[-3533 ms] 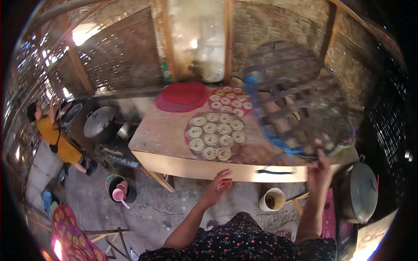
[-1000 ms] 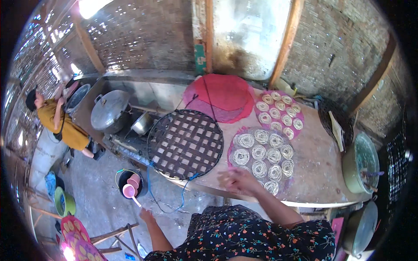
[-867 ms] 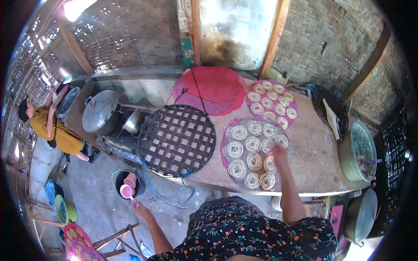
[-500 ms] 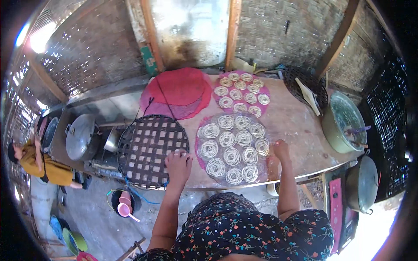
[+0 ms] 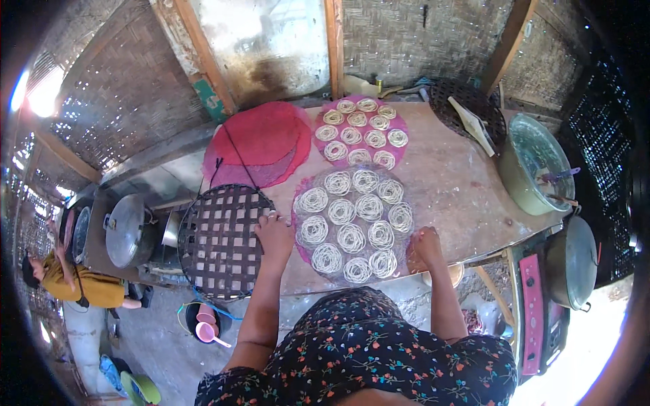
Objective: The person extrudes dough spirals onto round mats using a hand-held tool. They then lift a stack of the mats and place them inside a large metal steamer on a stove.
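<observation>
My left hand (image 5: 275,240) is at the right rim of a round, dark, open-weave tray (image 5: 220,243), its fingers curled over the rim. Between my two hands lies a round greyish-pink mesh sheet (image 5: 326,227) covered with several coiled nests of pale noodles (image 5: 351,238). At the lower right edge of that sheet, my right hand (image 5: 426,247) has its fingers pressed together; whether they pinch the mesh is too small to see. A second pink mesh sheet (image 5: 344,147) with more noodle nests lies just beyond.
Red mesh sheets (image 5: 257,139) are stacked at the table's back left. A green basin (image 5: 538,166) stands at the right, beside a dark woven tray (image 5: 443,98). Large lidded pots (image 5: 128,230) (image 5: 572,264) flank the table. A person in yellow (image 5: 81,281) is at far left.
The view has shifted slightly right. My right hand has come nearer along the mesh sheet's right edge. The dark tray, with my left hand at its rim, sits slightly nearer me.
</observation>
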A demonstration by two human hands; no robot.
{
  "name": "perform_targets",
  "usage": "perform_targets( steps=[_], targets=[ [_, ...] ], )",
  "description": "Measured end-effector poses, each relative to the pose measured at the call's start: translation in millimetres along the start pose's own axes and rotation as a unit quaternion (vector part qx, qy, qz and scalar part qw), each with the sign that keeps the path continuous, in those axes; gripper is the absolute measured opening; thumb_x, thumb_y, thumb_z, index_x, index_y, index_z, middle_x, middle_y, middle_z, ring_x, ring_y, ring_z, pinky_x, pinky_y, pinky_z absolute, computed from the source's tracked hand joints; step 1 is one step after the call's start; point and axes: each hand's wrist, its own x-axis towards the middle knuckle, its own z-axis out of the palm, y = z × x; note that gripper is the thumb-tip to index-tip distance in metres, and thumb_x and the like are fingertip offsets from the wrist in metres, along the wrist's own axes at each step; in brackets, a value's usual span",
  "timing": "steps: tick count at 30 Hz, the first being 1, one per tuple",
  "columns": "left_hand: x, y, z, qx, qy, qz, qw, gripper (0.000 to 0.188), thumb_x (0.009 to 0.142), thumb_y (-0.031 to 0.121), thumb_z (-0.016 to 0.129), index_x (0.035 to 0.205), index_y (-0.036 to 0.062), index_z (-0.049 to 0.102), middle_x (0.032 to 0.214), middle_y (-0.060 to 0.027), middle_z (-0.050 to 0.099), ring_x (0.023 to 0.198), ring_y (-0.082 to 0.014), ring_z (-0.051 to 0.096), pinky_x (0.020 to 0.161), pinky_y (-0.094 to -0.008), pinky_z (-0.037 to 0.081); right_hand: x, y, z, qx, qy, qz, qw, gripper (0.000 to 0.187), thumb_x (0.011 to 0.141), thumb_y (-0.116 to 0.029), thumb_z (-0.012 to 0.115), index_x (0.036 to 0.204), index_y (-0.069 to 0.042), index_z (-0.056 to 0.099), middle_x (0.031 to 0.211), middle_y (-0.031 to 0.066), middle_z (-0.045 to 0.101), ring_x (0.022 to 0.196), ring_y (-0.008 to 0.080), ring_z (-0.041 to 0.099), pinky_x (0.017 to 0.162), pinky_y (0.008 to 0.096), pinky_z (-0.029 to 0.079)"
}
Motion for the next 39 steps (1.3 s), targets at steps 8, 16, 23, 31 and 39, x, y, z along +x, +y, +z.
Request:
perform_targets(
  steps=[8, 16, 23, 31, 39],
  targets=[
    [4, -5, 13, 0.013, 0.055, -0.005, 0.998, 0.022, 0.074, 0.02, 0.058, 0.083, 0.0027, 0.068, 0.106, -0.0076, 0.061, 0.099, -0.0289, 0.049, 0.08, -0.0455, 0.037, -12, -33, -18, 0.098, -0.008, 0.08, 0.992, 0.026, 0.078, -0.023, 0.066, 0.084, 0.002, 0.062, 0.082, 0.022, 0.065, 0.078, 0.0353, 0.064, 0.069, 0.0403, 0.05],
    [14, -6, 12, 0.033, 0.051, -0.019, 0.998, 0.024, 0.074, 0.022, 0.059, 0.085, 0.0029, 0.069, 0.102, -0.0065, 0.062, 0.099, -0.0276, 0.049, 0.08, -0.044, 0.036, -4, -27, -28, 0.252, -0.209, 0.12, 0.937, 0.02, 0.081, -0.016, 0.062, 0.087, 0.002, 0.067, 0.077, 0.0129, 0.067, 0.064, 0.0218, 0.065, 0.06, 0.0332, 0.054],
    [21, -1, 25, 0.0, 0.033, -0.059, 0.998, 0.023, 0.076, 0.022, 0.059, 0.084, 0.0039, 0.07, 0.104, -0.0046, 0.063, 0.104, -0.0253, 0.047, 0.086, -0.0434, 0.033, -1, -29, -33, 0.282, -0.234, 0.134, 0.921, 0.017, 0.083, -0.015, 0.06, 0.087, 0.0, 0.066, 0.072, 0.0072, 0.064, 0.06, 0.0156, 0.061, 0.055, 0.0281, 0.052],
    [28, 0, 12, -0.373, -0.06, -0.085, 0.922, 0.033, 0.086, 0.024, 0.05, 0.096, -0.0078, 0.054, 0.091, -0.028, 0.06, 0.09, -0.0436, 0.058, 0.077, -0.0485, 0.044, 12, -85, -75, 0.381, -0.184, 0.031, 0.906, 0.017, 0.085, -0.016, 0.061, 0.077, -0.001, 0.063, 0.065, 0.0004, 0.057, 0.056, 0.0086, 0.05, 0.052, 0.0239, 0.041],
    [68, -101, -117, -0.402, -0.154, -0.103, 0.897, 0.038, 0.085, 0.035, 0.056, 0.111, 0.0059, 0.058, 0.109, -0.0227, 0.06, 0.104, -0.0298, 0.057, 0.087, -0.0386, 0.044, 60, -226, -108, 0.382, -0.187, -0.162, 0.89, 0.019, 0.086, -0.018, 0.062, 0.076, -0.002, 0.062, 0.064, -0.0007, 0.055, 0.058, 0.0082, 0.048, 0.055, 0.0241, 0.038]
  ],
)
